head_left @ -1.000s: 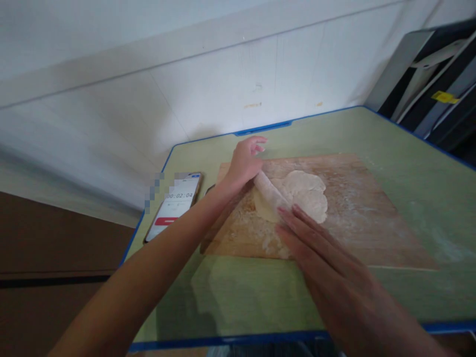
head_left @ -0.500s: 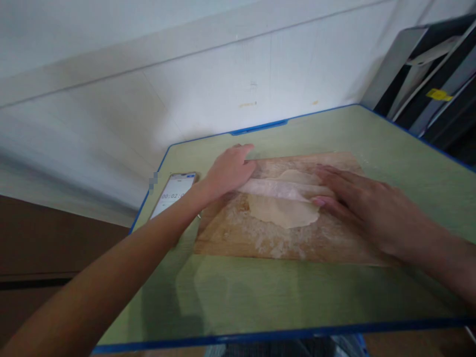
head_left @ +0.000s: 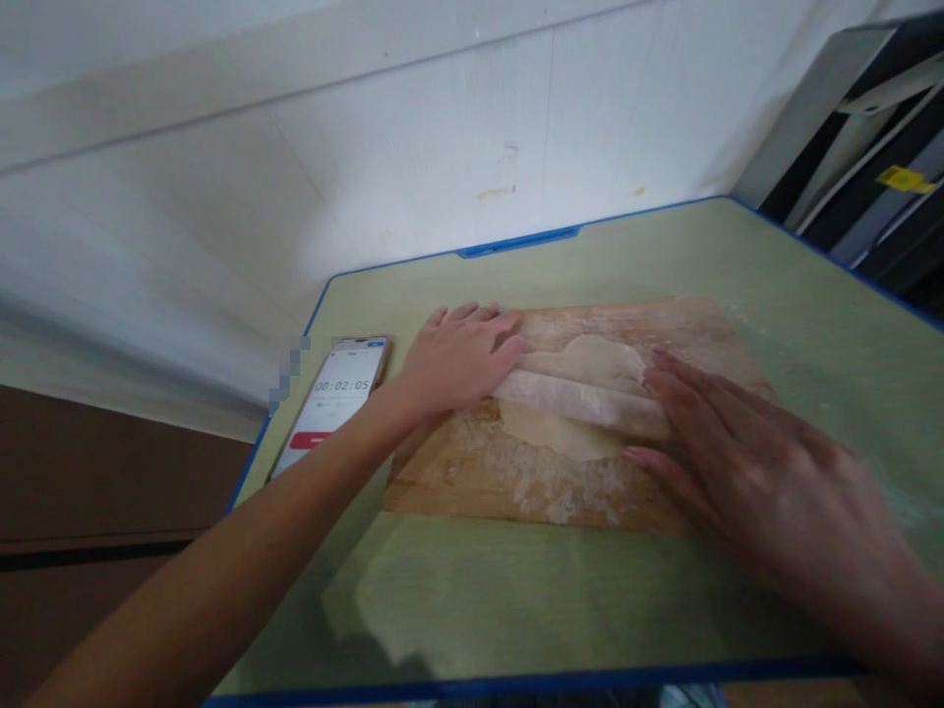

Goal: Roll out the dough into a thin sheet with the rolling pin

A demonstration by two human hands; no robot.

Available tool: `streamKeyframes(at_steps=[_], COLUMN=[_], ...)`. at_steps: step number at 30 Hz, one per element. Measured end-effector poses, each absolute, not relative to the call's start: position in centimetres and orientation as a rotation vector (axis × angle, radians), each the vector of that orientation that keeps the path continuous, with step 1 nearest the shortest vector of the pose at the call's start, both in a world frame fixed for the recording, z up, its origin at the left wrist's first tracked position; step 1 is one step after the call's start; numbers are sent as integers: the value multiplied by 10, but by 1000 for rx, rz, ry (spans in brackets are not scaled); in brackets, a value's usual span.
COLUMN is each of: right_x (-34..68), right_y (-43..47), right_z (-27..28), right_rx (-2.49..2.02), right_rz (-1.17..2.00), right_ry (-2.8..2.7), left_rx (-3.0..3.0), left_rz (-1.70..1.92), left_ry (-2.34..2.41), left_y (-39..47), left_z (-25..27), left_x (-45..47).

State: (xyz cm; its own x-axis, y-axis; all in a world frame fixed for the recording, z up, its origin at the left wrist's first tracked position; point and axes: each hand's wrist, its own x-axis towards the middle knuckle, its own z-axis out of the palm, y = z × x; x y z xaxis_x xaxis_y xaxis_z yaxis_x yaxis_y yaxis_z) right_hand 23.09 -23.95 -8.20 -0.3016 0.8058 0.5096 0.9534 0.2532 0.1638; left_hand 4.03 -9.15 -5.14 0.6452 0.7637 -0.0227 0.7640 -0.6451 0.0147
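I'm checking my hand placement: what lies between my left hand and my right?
Between your left hand and right hand, a whitish rolling pin lies across flattened dough on the wooden board, as the head view shows.

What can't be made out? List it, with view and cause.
All in the head view:
Pale, flour-dusted cylindrical rolling pin: both ends, under the left hand and right hand.
Rectangular phone with a white screen: lower right corner, behind the left forearm; smallest print, too small.
Brown wooden board: near right corner, behind the right hand.
Black-and-grey object at right: cut off by the picture's edge.
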Motion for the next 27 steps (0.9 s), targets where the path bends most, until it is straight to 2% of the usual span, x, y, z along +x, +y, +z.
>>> streamKeyframes(at_steps=[7,27], right_x=[221,209], right_y=[-255,-280], right_z=[-83,-93], right_rx=[-1634,-1498], right_rz=[-745,-723], right_ry=[-2186,-2155], left_rx=[2878,2855], left_rz=[73,197], left_ry=[1306,1270], left_y=[-112,-145], left_z=[-54,-59], left_x=[28,6])
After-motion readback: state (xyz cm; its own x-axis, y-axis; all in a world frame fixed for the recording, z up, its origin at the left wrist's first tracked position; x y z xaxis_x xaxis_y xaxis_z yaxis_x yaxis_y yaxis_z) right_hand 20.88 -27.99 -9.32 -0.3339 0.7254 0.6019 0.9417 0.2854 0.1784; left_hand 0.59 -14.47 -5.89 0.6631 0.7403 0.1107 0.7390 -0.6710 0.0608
